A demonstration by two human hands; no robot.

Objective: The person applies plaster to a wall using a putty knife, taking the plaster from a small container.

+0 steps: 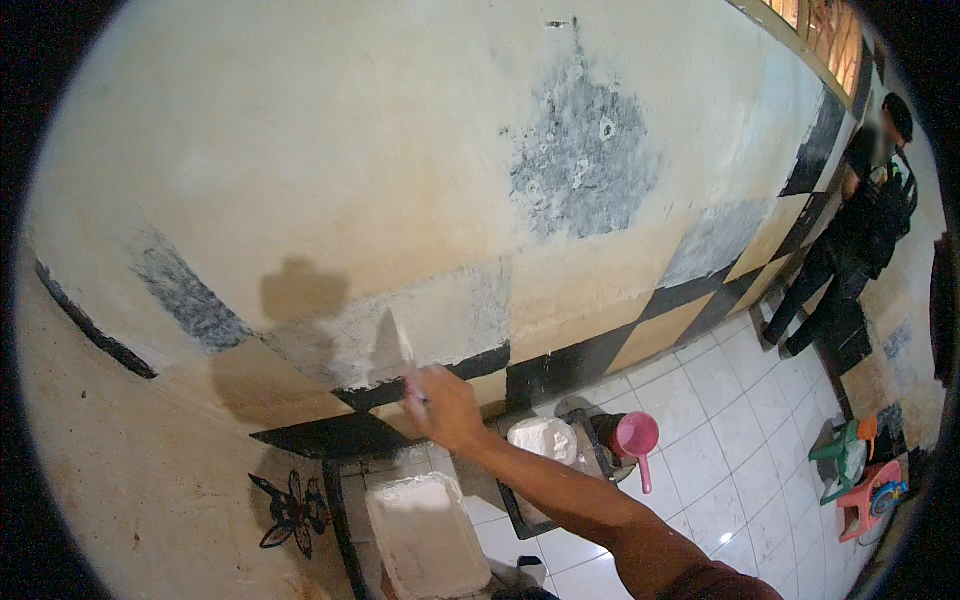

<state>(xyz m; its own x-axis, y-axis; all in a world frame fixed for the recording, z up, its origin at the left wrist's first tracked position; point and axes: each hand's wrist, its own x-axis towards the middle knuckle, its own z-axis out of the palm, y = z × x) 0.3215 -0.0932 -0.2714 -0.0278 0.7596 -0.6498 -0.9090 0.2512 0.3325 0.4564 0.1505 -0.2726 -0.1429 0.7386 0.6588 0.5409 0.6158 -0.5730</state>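
My right hand is closed round the handle of a putty knife. The knife's thin blade points up at the wall, in front of a whitish, roughly smeared patch above a black painted band. Whether the blade touches the wall I cannot tell. At the lower edge, a shallow rectangular tray holds pale, smooth paste, some of it smeared on its rim. A small part of my left hand shows at the tray's left edge, gripping it; the rest is hidden.
A white tub of paste rests on a dark-framed stand beside a pink dipper. A black flower-shaped ornament is on the left wall. Another person stands far right, near green and pink stools on the tiles.
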